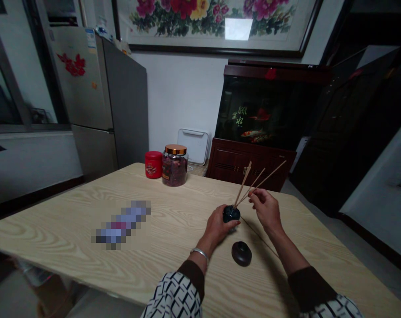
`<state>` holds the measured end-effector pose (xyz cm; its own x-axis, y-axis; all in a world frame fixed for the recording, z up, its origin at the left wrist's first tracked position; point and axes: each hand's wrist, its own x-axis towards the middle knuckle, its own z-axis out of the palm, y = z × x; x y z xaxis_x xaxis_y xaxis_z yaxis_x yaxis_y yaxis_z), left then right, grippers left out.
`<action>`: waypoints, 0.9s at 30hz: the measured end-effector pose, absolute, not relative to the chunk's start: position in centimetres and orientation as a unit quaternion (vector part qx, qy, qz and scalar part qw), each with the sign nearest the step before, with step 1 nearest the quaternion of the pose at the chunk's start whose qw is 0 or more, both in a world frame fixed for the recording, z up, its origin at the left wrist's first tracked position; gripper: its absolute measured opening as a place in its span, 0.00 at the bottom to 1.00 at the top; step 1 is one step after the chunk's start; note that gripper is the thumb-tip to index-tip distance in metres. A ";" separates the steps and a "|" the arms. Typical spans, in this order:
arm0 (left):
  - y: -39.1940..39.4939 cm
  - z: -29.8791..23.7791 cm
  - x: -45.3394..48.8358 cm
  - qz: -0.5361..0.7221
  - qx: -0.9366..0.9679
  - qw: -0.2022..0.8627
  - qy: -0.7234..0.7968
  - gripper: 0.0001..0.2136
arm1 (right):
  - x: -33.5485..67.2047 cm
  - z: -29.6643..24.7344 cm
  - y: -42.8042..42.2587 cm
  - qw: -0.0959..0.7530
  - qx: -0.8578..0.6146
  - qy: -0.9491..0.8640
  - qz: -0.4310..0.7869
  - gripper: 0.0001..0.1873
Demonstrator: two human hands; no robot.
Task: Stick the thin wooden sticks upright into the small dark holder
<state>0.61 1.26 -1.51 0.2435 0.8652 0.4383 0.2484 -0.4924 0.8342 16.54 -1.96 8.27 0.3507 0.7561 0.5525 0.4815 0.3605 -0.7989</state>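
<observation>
My left hand is wrapped round a small dark round holder standing on the pale wooden table. Several thin brown sticks rise from the holder and fan out up and to the right. My right hand pinches one of these sticks low on its length, just right of the holder. A dark round lid lies on the table in front of both hands. One more thin stick lies flat on the table under my right forearm.
At the table's far edge stand a red tin and a glass jar with a copper lid. A blurred flat object lies left of centre. Behind are a fridge, a fish tank and dark cabinets.
</observation>
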 end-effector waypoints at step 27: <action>1.2 -1.6 0.7 0.487 0.723 0.316 0.375 0.28 | 20.9 2.2 -6.6 -0.038 -0.717 -0.689 -0.098 0.12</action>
